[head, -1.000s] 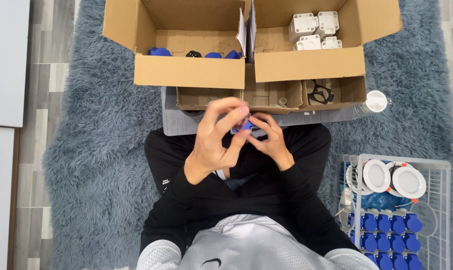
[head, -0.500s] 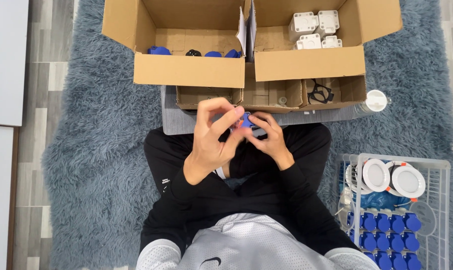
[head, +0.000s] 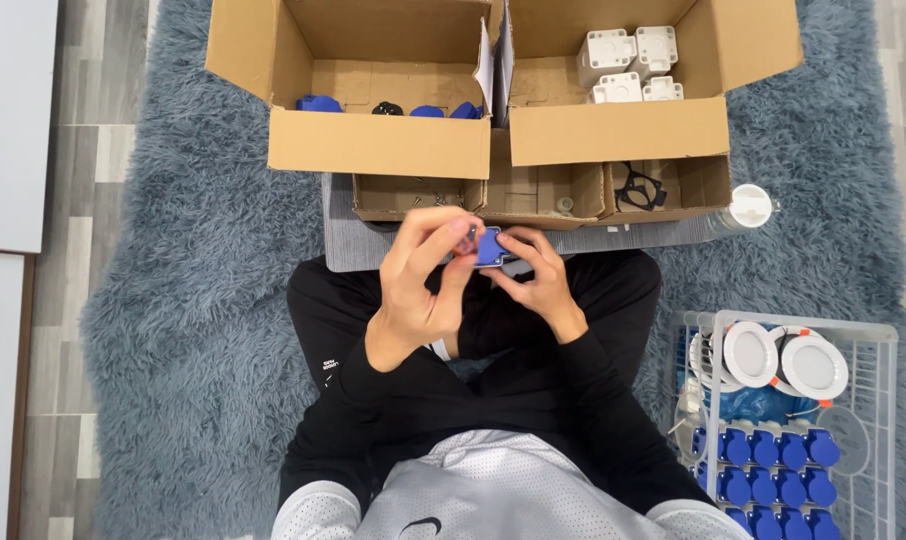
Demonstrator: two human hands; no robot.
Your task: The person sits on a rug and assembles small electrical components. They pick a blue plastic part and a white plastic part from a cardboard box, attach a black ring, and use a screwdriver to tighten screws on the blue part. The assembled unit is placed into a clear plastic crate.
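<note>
Blue part (head: 490, 246) btwn both hands (head: 473, 275); white blocks (head: 628, 62) in rt box (head: 613, 130).

A single head-worn camera looks almost straight down from above the seated person. It takes in the lap, both hands, the shaggy rug (head: 173, 330) and the cardboard boxes (head: 378, 150) ahead.

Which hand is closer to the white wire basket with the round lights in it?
Right. The right hand is on the basket's side, though well apart from it; the left hand is farther off, across the small blue part both hold.
</note>
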